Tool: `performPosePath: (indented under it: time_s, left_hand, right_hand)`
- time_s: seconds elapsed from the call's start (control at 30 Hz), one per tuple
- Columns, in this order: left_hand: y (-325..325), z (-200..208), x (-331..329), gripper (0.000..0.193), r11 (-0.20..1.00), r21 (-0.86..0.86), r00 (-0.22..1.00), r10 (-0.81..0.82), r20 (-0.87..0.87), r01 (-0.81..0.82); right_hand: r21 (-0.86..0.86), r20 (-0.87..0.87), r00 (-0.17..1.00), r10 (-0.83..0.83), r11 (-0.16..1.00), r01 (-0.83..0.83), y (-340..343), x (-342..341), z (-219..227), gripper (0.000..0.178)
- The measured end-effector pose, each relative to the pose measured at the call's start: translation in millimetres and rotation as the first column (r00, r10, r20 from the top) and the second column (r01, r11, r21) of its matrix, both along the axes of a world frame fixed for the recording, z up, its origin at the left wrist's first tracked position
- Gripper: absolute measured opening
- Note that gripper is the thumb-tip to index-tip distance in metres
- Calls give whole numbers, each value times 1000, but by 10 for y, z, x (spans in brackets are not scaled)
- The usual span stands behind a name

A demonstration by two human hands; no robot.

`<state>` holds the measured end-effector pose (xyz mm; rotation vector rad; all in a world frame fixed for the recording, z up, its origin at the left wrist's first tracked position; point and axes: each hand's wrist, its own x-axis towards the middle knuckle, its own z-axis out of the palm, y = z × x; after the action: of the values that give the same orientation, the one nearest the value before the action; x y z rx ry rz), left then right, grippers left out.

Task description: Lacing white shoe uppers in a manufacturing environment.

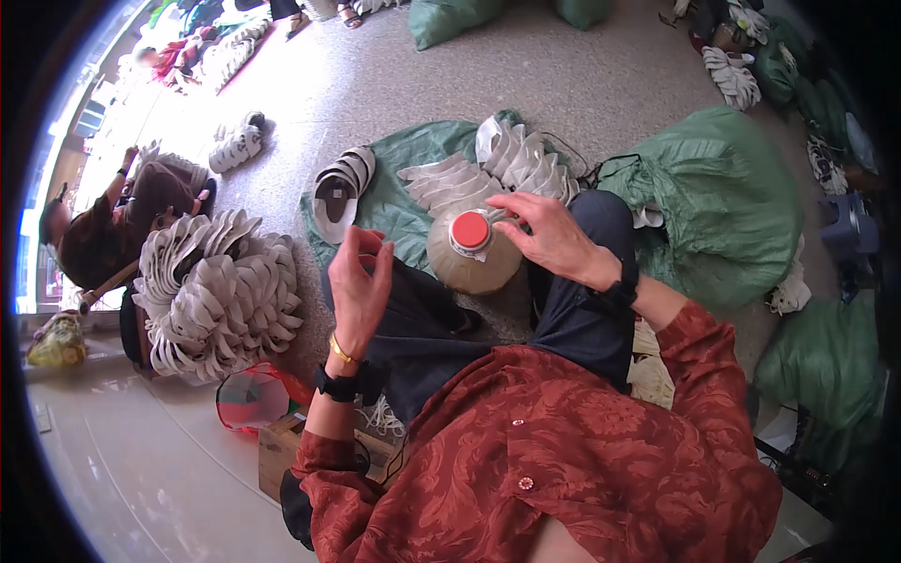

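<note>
Two hands work over a big tan jug (474,258) with a red cap (470,230), seen from the head camera. It stands on the floor between the person's knees, which keeps it upright and close. The right hand (549,235) rests fingertips beside the cap, grasping nothing firmly. The left hand (358,281) hangs raised, fingers loosely curled, empty as far as shows. Stacked pale sandal soles (221,296) lie just left; green sacks (713,202) behind.
</note>
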<state>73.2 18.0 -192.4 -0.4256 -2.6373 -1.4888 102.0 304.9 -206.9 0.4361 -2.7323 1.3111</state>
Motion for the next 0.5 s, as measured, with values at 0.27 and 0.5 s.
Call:
performPosePath:
  time_s: [0.27, 0.5]
  left_hand:
    - [-1069, -524, -1047, 26, 964, -81, 964, 258, 68, -252]
    - [-1622, -1917, -1947, 35, 930, -295, 865, 324, 383, -218]
  right_hand:
    - [181, -15, 991, 130, 975, -125, -34, -406, -300, 32]
    - [188, 223, 960, 167, 959, -211, -40, -618, -449, 36]
